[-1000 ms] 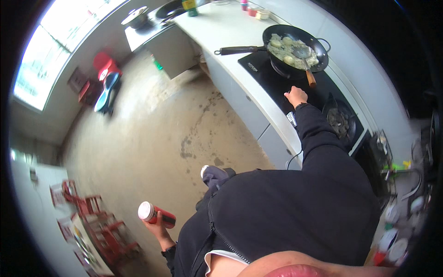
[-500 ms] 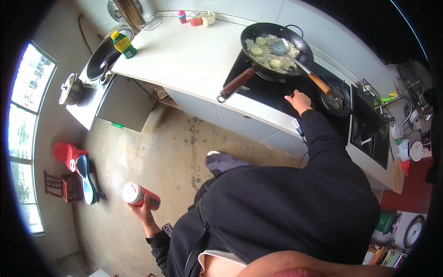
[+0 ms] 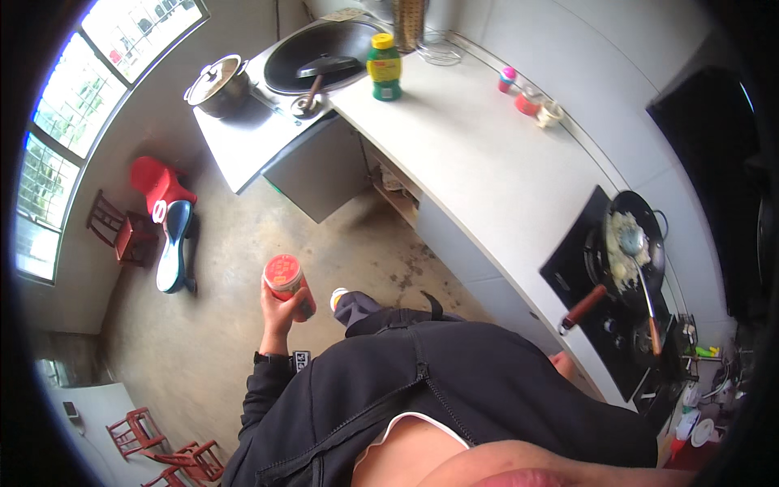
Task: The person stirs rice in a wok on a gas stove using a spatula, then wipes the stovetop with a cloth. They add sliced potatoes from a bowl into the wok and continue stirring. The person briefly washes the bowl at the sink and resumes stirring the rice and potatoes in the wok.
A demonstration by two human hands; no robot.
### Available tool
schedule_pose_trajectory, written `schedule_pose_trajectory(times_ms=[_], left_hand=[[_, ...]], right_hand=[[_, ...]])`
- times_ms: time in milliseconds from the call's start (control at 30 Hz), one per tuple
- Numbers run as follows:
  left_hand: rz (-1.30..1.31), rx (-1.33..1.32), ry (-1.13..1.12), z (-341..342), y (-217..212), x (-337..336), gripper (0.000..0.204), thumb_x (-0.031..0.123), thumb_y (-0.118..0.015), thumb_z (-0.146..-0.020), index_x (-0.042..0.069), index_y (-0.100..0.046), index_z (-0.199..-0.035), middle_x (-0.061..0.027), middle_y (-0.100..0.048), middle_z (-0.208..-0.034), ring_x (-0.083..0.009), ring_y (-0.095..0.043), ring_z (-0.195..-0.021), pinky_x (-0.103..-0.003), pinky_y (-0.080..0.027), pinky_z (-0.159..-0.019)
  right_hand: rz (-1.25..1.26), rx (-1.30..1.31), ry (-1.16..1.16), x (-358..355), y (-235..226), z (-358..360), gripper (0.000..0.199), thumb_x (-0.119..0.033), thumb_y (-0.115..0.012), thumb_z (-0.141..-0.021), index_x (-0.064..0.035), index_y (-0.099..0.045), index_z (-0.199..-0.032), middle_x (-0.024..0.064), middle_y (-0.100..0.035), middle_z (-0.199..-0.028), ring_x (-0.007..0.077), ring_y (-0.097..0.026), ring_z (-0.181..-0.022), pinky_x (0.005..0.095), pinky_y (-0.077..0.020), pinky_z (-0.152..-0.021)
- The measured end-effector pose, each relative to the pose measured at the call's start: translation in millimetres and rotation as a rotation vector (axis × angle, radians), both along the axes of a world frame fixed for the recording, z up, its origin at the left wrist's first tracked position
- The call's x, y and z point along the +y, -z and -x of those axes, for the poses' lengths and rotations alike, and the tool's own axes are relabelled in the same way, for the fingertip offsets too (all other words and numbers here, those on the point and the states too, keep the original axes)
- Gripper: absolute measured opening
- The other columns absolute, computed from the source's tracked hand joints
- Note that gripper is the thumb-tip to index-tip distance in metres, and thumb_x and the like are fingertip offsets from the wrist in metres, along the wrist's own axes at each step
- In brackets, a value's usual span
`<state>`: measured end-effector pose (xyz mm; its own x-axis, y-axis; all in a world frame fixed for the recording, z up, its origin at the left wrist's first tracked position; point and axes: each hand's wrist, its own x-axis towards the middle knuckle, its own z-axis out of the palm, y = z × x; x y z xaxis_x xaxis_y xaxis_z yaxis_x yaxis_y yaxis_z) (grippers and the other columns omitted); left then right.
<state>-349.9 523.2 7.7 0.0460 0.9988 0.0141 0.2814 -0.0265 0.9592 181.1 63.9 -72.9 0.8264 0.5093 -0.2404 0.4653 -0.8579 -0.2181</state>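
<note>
My left hand point(image 3: 278, 313) is wrapped round a red canister point(image 3: 286, 274) with a round red lid, held out over the floor. My right hand point(image 3: 561, 364) shows only in part past my dark jacket, beside the counter's front edge; its fingers are mostly hidden. To the right a black wok point(image 3: 649, 213) with a red-brown handle sits on the black cooktop point(image 3: 565, 266). Pale rice-like food point(image 3: 622, 272) lies in the wok. A wooden-handled metal turner point(image 3: 632, 240) rests in the food, its handle sticking out over the rim.
On the white counter point(image 3: 479, 130) stand a green bottle with a yellow cap point(image 3: 385, 69) and several small jars point(image 3: 527, 101). A lidded pot point(image 3: 217, 88) and a large black pan point(image 3: 280, 65) are at the far left. An open cabinet door point(image 3: 318, 172) juts over the floor. Chairs point(image 3: 166, 180) stand by the window.
My view has swung left. The right hand has come back from the cooktop knobs to beside the counter edge. My left hand still holds the canister, now with its lid turned more toward me.
</note>
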Motion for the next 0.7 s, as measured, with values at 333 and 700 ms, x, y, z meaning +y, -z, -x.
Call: schedule_pose_trajectory(times_ms=[333,700], left_hand=[[-0.095,0.072,0.132,66.6,-32.9,198.8,0.078,0.015,-0.088,-0.067,0.001,-0.047,-0.131,-0.0101,-0.059,-0.12,-0.0197,-0.057,-0.113,-0.036,-0.044,-0.101],[-0.099,0.096,-0.397,52.9,-54.8,190.7,0.08,0.02,-0.089,-0.063,0.002,-0.048,-0.13,-0.0097,-0.059,-0.12,-0.0179,-0.056,-0.112,-0.035,-0.043,-0.1]], right_hand=[[-0.767,0.429,-0.38,485.4,36.5,62.2,0.021,-0.009,-0.074,-0.082,-0.0076,-0.059,-0.097,0.0012,-0.06,-0.086,0.0095,-0.057,-0.072,0.0241,-0.0484,-0.063],[-0.891,0.291,-0.842,901.2,-4.8,-75.5,0.106,-0.013,-0.086,-0.068,-0.0092,-0.023,-0.152,0.0102,-0.038,-0.15,0.024,-0.041,-0.133,0.0379,-0.035,-0.105]])
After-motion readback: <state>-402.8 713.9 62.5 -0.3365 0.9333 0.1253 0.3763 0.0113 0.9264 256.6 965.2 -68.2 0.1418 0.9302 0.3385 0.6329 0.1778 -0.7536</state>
